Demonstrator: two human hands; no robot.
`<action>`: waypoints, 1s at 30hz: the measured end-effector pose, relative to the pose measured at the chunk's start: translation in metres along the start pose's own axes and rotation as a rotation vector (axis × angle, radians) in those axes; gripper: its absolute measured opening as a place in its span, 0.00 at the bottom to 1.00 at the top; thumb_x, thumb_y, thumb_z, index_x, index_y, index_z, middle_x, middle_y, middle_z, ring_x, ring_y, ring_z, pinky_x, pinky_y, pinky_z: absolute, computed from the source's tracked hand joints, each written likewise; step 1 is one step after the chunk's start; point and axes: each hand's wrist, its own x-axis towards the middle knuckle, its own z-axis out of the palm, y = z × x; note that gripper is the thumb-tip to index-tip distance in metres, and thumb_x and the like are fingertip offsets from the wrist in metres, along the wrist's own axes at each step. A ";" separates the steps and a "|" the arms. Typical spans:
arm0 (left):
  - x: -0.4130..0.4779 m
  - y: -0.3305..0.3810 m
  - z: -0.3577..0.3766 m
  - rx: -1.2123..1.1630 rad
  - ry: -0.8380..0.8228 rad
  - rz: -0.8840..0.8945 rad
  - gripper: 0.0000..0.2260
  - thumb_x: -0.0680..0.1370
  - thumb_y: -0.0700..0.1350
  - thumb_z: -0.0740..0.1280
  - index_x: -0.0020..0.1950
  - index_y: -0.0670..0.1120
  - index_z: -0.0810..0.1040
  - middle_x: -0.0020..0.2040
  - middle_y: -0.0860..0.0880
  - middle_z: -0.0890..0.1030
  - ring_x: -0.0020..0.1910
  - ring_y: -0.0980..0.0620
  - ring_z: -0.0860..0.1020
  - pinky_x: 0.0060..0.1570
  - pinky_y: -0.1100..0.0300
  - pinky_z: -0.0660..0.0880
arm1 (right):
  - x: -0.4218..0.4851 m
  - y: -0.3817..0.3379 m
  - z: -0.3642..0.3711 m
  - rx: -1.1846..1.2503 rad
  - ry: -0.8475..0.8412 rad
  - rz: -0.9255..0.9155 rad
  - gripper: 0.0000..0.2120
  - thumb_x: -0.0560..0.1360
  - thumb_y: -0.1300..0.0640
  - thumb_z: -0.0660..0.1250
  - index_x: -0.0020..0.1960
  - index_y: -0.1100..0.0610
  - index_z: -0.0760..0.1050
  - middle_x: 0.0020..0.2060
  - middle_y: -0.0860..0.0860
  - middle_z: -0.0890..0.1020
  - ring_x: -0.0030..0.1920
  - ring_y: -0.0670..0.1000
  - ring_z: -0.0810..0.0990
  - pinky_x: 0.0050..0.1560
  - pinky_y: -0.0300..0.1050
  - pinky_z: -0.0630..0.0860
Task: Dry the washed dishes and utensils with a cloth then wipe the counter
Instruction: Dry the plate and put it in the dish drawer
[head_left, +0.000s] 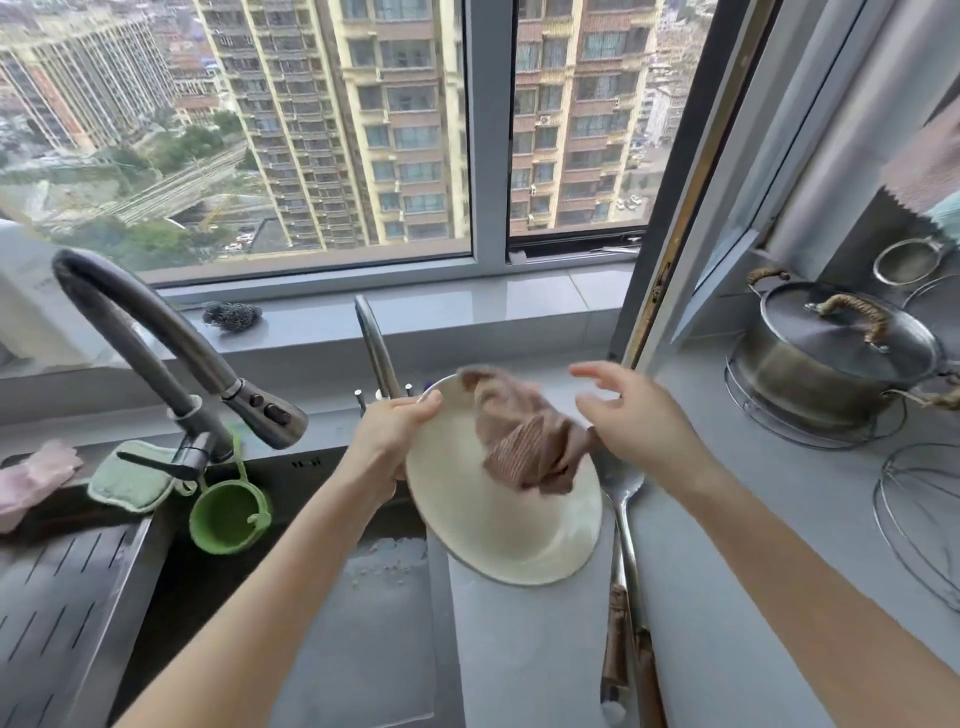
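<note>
Your left hand (395, 434) is gripping plate (498, 535) rim, mid frame. Right hand (631, 421) is spreading loose beside soft cloth (524, 447). Plate probably slippery, breakable.

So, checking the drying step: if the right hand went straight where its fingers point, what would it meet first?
Most likely the brown cloth on the plate, though depth is unclear.

Soft, overcast daylight pours in through the far window (332, 130), bright and even, so shadows on the counter (727, 545) are faint. The sink (192, 597) at near left is the darkest area. A dull sheen lies on the pot lid (852, 332) at right. The cloth (524, 436) and right hand (634, 415) are smeared by motion blur. Wide-angle distortion bows the window frame and tilts the towers outside toward the edges.
</note>
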 end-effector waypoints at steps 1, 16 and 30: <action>-0.001 -0.003 -0.002 -0.034 -0.005 -0.014 0.10 0.73 0.48 0.69 0.43 0.41 0.81 0.44 0.36 0.82 0.44 0.41 0.76 0.45 0.51 0.67 | -0.009 0.003 0.006 -0.200 0.088 -0.060 0.15 0.79 0.54 0.59 0.63 0.47 0.76 0.64 0.49 0.76 0.62 0.52 0.76 0.62 0.47 0.70; -0.013 0.008 -0.014 -0.219 -0.130 -0.026 0.06 0.72 0.41 0.69 0.36 0.41 0.78 0.31 0.44 0.77 0.31 0.46 0.76 0.42 0.53 0.74 | -0.084 -0.053 0.101 0.074 -0.345 -0.434 0.28 0.77 0.54 0.55 0.76 0.56 0.56 0.76 0.49 0.59 0.74 0.43 0.58 0.72 0.33 0.55; -0.024 0.011 -0.033 0.037 -0.247 0.086 0.09 0.75 0.37 0.66 0.37 0.40 0.82 0.30 0.43 0.81 0.27 0.47 0.78 0.33 0.60 0.74 | 0.003 -0.029 0.028 0.032 -0.269 -0.176 0.22 0.70 0.47 0.67 0.64 0.44 0.75 0.56 0.45 0.80 0.53 0.43 0.79 0.56 0.41 0.74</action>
